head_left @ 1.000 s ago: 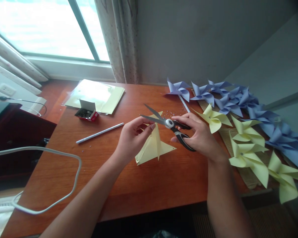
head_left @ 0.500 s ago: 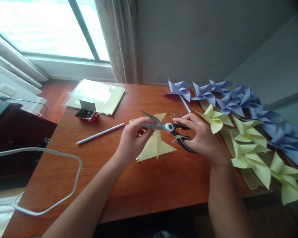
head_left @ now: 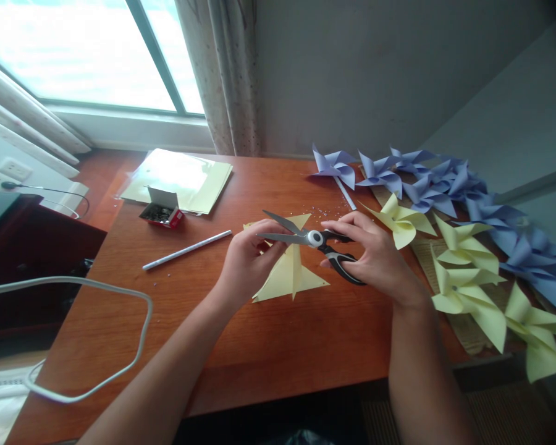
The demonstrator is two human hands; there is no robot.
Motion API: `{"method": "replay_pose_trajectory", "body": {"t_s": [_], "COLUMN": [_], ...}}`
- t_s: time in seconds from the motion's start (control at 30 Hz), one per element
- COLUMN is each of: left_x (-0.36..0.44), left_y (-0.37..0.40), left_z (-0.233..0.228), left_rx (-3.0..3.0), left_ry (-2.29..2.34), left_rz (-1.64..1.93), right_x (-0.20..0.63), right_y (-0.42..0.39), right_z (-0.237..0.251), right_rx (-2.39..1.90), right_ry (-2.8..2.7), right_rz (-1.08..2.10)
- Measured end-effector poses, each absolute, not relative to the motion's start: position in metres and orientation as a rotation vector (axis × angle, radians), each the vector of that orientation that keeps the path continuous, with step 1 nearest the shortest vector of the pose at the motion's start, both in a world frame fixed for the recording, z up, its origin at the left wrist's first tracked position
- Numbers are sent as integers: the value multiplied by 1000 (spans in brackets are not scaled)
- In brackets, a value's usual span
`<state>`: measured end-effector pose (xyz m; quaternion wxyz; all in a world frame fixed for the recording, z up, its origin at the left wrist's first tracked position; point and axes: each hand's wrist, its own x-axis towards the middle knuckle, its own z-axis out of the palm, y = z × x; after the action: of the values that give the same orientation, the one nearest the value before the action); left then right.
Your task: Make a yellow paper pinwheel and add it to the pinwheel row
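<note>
Here, from where I sit, the nearest stretch of the wooden table (head_left: 278,346) lies between my two forearms, and a white tube (head_left: 149,309) loops in view at its left side. A little farther in, my right hand (head_left: 368,250) is wrapped around the dark handles of the scissors (head_left: 315,239), thumb and fingers spread apart by the grips. The blades stand open, pointing left, and cross in front of my left hand (head_left: 250,256); I can't tell whether they touch it. That hand has thumb and fingers pinched on the yellow paper (head_left: 282,281), though the blades hide part of the grip. The paper sits around the middle of the table, one flap folded up and its corners spreading toward me.

Over on the right, four yellow pinwheels (head_left: 467,293) lie near a piece of brown cardboard (head_left: 467,330). To the left I have a white stick (head_left: 188,250) lying aslant. Beyond the scissors are small scattered specks (head_left: 322,213); farther left, a red box (head_left: 173,221) stands open with dark bits inside, just in front of a paper stack (head_left: 208,185). Purple pinwheels (head_left: 426,193) crowd the far right. Behind everything hangs a curtain (head_left: 234,74) beside the bright window (head_left: 74,49).
</note>
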<state>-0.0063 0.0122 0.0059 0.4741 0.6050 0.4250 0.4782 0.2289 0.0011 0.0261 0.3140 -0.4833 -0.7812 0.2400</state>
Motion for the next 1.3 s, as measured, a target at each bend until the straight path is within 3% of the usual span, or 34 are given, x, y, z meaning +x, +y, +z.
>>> {"method": "replay_pose_trajectory", "body": {"t_s": [1.3], "left_x": [-8], "left_y": [12], "left_z": [0], "left_rx": [1499], "left_ry": [1078], "left_rz": [1110], "right_x": [229], "right_y": [3], "right_z": [19], "right_rx": [-1296], "right_ry": [-2034], "right_rz": [660]}}
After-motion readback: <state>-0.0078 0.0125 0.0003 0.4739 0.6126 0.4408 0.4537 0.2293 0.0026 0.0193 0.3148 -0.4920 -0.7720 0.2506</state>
